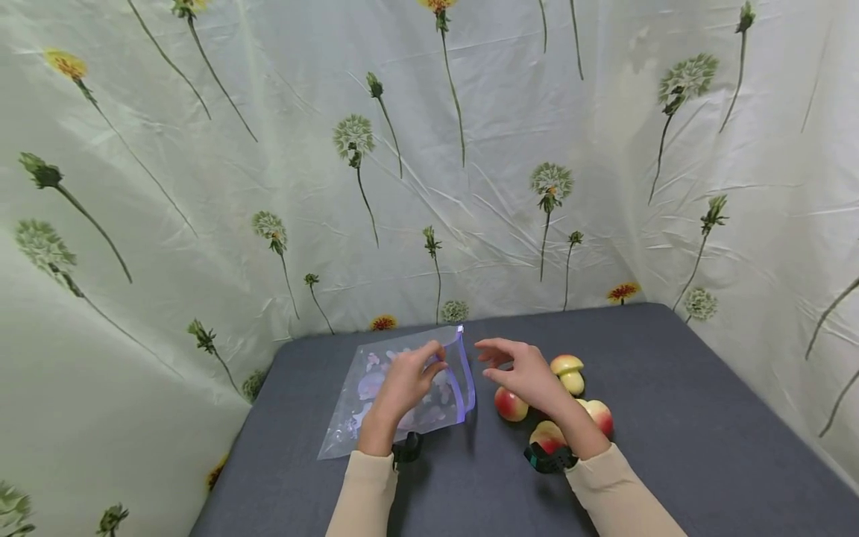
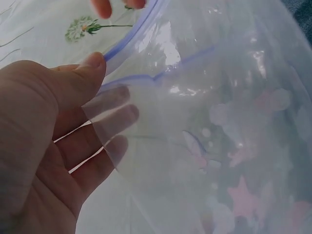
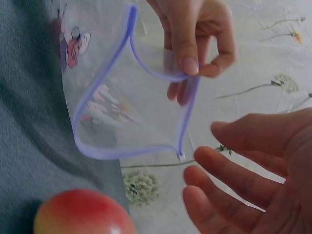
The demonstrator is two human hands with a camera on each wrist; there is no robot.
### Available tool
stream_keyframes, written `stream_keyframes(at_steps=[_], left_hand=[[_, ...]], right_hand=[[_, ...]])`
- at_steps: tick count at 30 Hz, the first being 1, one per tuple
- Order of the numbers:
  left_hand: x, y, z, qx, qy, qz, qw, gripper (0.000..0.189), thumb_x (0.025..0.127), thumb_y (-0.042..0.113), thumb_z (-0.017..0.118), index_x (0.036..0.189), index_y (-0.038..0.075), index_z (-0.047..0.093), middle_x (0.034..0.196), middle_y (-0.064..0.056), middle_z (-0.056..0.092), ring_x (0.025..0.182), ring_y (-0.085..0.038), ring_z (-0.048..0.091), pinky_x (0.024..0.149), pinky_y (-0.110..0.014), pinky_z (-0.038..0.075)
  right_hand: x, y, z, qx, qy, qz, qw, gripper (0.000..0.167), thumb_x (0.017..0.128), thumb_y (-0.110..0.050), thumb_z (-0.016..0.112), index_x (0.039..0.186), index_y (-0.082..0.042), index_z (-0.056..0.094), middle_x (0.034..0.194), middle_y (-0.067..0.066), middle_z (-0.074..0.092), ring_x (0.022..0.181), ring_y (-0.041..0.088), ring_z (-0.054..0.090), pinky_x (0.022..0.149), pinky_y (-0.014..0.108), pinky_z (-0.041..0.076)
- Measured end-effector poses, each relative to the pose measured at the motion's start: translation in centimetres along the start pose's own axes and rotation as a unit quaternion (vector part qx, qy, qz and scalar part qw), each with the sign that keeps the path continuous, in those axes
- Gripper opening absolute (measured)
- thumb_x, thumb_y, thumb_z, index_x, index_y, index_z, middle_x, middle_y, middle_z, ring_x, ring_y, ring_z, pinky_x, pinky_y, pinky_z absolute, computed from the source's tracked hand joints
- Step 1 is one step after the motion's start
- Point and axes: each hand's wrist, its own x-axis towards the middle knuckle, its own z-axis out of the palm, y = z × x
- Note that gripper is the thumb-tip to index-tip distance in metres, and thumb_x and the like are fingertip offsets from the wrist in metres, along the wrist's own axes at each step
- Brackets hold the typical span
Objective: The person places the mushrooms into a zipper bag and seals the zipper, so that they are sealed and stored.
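Observation:
A clear zip bag [image 1: 349, 410] with purple edging and pink printed shapes lies over the dark table, its mouth gaping toward the right. My left hand [image 1: 401, 384] pinches one purple-edged side of the mouth between thumb and fingers; in the left wrist view, fingers show through the plastic [image 2: 234, 146]. The right hand [image 1: 535, 377] hovers apart from the bag, fingers spread and loosely bent around nothing. Close to its fingertips in the right wrist view is the small slider [image 3: 181, 157] at the mouth's corner. Beneath that hand sits a red and yellow fruit [image 1: 510, 405].
More red and yellow fruits [image 1: 600, 418] are grouped around the right forearm, one partly covered by the wristband [image 1: 550, 459]. Behind them stands a yellow, mushroom-like piece [image 1: 569, 373]. A flower-printed curtain [image 1: 403, 186] hangs along the back and sides of the table [image 1: 671, 388].

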Motion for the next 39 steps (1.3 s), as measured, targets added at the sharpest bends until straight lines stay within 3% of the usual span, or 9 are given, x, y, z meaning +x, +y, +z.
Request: stream_keyframes(at_steps=[8, 15, 20, 26, 32, 39], left_hand=[[0.0, -0.3, 0.1, -0.004, 0.002, -0.001, 1.0, 0.013, 0.092, 0.013, 0.074, 0.098, 0.017, 0.063, 0.088, 0.005, 0.07, 0.053, -0.003, 0.038, 0.053, -0.024, 0.037], [-0.3, -0.4, 0.2, 0.003, -0.007, 0.011, 0.9999, 0.014, 0.092, 0.012, 0.074, 0.097, 0.015, 0.061, 0.07, 0.004, 0.061, 0.05, -0.003, 0.028, 0.05, -0.023, 0.031], [-0.4, -0.5, 0.2, 0.001, 0.003, 0.01, 0.9999, 0.015, 0.092, 0.01, 0.074, 0.098, 0.015, 0.062, 0.07, 0.006, 0.059, 0.05, -0.002, 0.026, 0.05, -0.023, 0.03], [-0.1, -0.5, -0.1, -0.002, -0.005, 0.006, 1.0, 0.013, 0.093, 0.011, 0.073, 0.101, 0.015, 0.063, 0.083, 0.003, 0.069, 0.054, -0.005, 0.04, 0.055, -0.026, 0.04], [-0.1, -0.5, -0.4, 0.001, -0.007, 0.001, 1.0, 0.014, 0.095, 0.015, 0.071, 0.108, 0.016, 0.067, 0.1, 0.0, 0.075, 0.07, -0.008, 0.062, 0.065, -0.03, 0.051], [-0.3, -0.5, -0.1, -0.005, -0.008, 0.008, 0.9999, 0.017, 0.094, 0.012, 0.072, 0.109, 0.015, 0.068, 0.102, 0.0, 0.075, 0.079, -0.01, 0.068, 0.069, -0.03, 0.054]], right_hand=[[-0.5, 0.3, -1.7, -0.006, -0.037, 0.006, 0.9993, 0.04, 0.092, -0.019, 0.076, 0.13, -0.024, 0.067, 0.113, -0.005, 0.07, 0.101, 0.017, 0.066, 0.086, 0.044, 0.051], [-1.0, -0.2, -2.6, -0.005, -0.038, 0.006, 0.9993, 0.038, 0.091, -0.016, 0.076, 0.128, -0.022, 0.068, 0.114, -0.003, 0.07, 0.107, 0.029, 0.064, 0.088, 0.045, 0.053], [-1.3, 0.1, -2.9, -0.024, -0.061, -0.001, 0.9978, 0.038, 0.091, -0.015, 0.076, 0.128, -0.02, 0.068, 0.117, -0.001, 0.069, 0.107, 0.028, 0.064, 0.089, 0.045, 0.053], [-1.8, 0.6, -3.2, -0.059, -0.072, 0.004, 0.9957, 0.041, 0.089, -0.009, 0.078, 0.128, -0.017, 0.068, 0.119, 0.002, 0.069, 0.107, 0.029, 0.064, 0.089, 0.048, 0.053], [-1.8, 1.1, -3.0, -0.081, -0.089, 0.021, 0.9925, 0.042, 0.088, -0.012, 0.079, 0.128, -0.017, 0.067, 0.121, 0.003, 0.068, 0.11, 0.034, 0.063, 0.088, 0.049, 0.053], [-1.9, 2.0, -2.7, -0.107, -0.119, 0.017, 0.9869, 0.042, 0.088, -0.008, 0.077, 0.129, -0.014, 0.067, 0.125, 0.008, 0.067, 0.11, 0.032, 0.062, 0.091, 0.051, 0.05]])
